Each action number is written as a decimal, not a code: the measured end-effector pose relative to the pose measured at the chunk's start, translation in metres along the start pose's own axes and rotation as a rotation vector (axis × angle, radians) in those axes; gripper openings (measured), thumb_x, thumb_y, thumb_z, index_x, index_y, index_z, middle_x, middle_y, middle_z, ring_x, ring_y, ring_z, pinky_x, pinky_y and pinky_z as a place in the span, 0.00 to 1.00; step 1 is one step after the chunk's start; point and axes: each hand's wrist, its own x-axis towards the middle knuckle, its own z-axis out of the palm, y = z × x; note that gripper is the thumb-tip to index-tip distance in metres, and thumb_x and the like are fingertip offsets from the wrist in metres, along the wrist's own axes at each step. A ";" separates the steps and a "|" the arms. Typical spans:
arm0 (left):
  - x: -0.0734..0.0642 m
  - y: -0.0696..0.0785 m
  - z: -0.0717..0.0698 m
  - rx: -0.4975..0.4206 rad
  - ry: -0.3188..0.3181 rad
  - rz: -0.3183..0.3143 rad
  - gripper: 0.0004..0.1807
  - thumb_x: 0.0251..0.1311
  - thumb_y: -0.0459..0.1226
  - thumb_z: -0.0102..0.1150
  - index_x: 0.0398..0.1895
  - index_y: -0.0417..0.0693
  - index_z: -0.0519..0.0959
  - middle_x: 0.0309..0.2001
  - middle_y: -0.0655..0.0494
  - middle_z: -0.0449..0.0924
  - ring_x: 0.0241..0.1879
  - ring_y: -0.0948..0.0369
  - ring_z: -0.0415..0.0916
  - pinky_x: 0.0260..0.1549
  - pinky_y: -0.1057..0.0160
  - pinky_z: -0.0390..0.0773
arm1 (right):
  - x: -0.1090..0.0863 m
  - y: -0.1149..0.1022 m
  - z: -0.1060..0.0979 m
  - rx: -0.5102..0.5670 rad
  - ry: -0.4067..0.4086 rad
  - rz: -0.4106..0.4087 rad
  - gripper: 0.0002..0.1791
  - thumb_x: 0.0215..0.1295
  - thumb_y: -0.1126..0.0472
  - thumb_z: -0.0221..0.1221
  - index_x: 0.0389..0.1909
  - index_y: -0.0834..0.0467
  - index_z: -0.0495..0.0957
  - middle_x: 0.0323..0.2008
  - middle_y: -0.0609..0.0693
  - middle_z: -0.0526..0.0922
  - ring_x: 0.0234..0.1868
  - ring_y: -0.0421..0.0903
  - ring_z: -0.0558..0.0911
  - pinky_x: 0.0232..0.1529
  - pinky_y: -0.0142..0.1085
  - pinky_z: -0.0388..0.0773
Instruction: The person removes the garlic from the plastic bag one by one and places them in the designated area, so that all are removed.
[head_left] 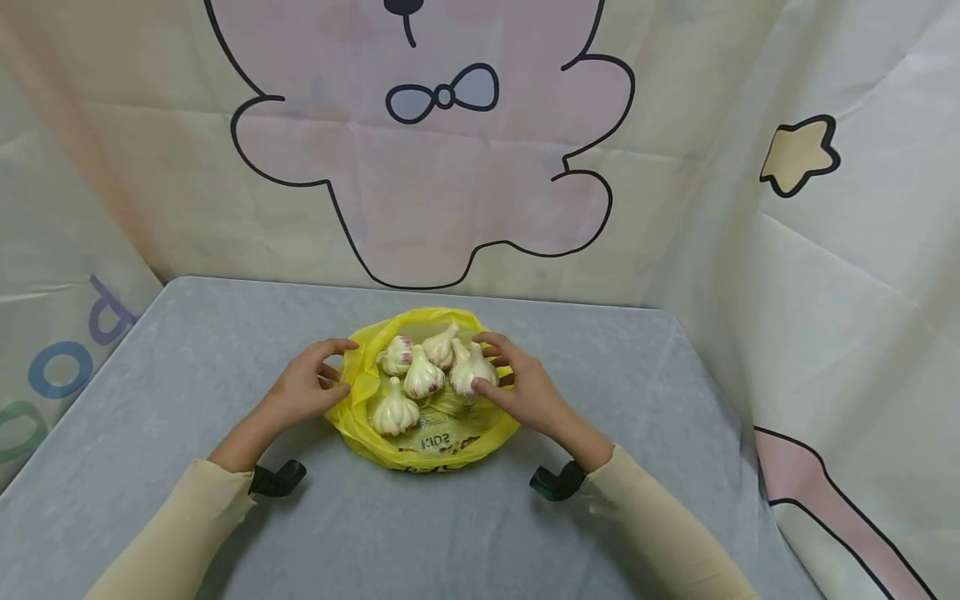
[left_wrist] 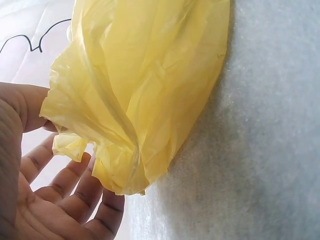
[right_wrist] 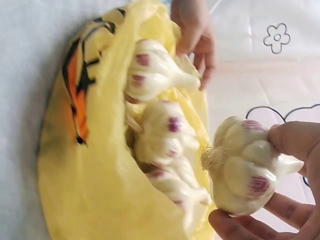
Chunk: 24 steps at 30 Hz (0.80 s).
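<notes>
A yellow plastic bag (head_left: 348,417) lies on the table with its mouth spread wide. Several white garlic bulbs (head_left: 424,375) with purple patches sit inside it. At the bag's right side, my right hand (head_left: 528,392) grips a garlic bulb (right_wrist: 245,167) between thumb and fingers; its dried roots face the bag in the right wrist view. My left hand (head_left: 307,383) holds the bag's left rim, with the thumb partly hidden behind the crumpled plastic (left_wrist: 125,100) in the left wrist view.
The table (head_left: 420,533) has a grey-blue cloth top. Behind it hangs a pale curtain (head_left: 675,125) with cartoon drawings, and more curtain closes in both sides. A dark wrist mount (head_left: 277,479) shows at the left wrist, another (head_left: 557,483) at the right.
</notes>
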 end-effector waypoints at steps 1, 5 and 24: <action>0.000 0.000 0.000 -0.001 0.001 0.001 0.31 0.55 0.29 0.60 0.64 0.44 0.67 0.61 0.37 0.67 0.42 0.49 0.78 0.38 0.54 0.82 | 0.000 0.001 -0.003 0.000 0.008 0.002 0.31 0.63 0.55 0.62 0.67 0.43 0.63 0.55 0.59 0.79 0.50 0.55 0.81 0.42 0.48 0.82; 0.000 0.001 0.000 -0.002 0.000 0.008 0.30 0.55 0.29 0.59 0.64 0.44 0.67 0.61 0.37 0.68 0.42 0.49 0.78 0.38 0.54 0.82 | 0.002 0.003 -0.013 -0.028 0.048 0.017 0.31 0.63 0.54 0.62 0.67 0.42 0.63 0.54 0.59 0.79 0.49 0.54 0.81 0.42 0.45 0.83; 0.001 -0.002 -0.001 -0.003 -0.004 0.000 0.30 0.55 0.29 0.59 0.64 0.45 0.67 0.61 0.38 0.68 0.42 0.49 0.78 0.37 0.55 0.82 | 0.004 0.040 -0.052 -0.070 0.205 0.100 0.31 0.64 0.57 0.61 0.67 0.46 0.63 0.53 0.60 0.78 0.46 0.56 0.82 0.39 0.46 0.83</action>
